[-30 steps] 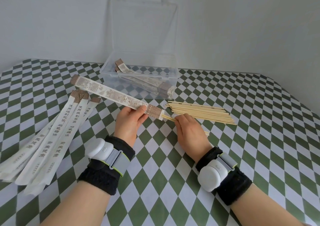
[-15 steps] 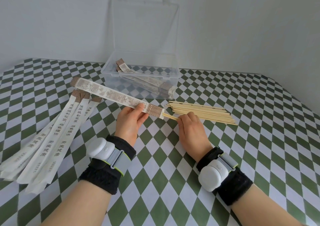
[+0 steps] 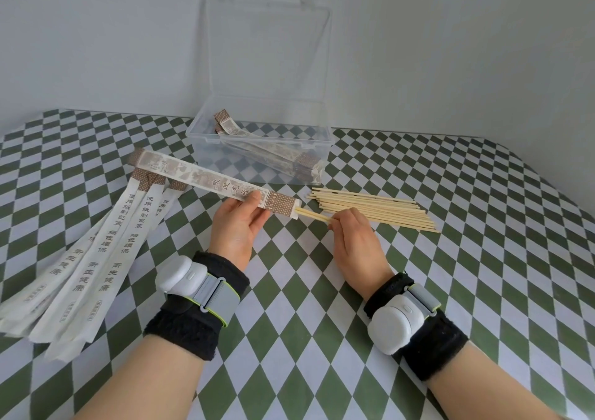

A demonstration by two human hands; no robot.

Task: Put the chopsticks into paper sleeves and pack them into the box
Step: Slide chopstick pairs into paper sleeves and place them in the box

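My left hand (image 3: 236,225) grips a printed paper sleeve (image 3: 199,176) near its brown open end, holding it slanted above the table. A pair of bamboo chopsticks (image 3: 314,217) sticks out of that end, pinched by the fingers of my right hand (image 3: 352,239). Most of the pair is hidden inside the sleeve. Loose bamboo chopsticks (image 3: 376,208) lie in a pile just right of my hands. A clear plastic box (image 3: 206,130) with its lid raised stands behind, holding several filled sleeves (image 3: 273,154).
A fan of empty white paper sleeves (image 3: 83,258) lies on the left of the green-and-white checked tablecloth (image 3: 483,226). A plain wall rises behind the box. The table's right edge runs diagonally at far right.
My right hand has slid slightly left, toward the sleeve, pushing the chopsticks further in. The left hand and sleeve have barely moved.
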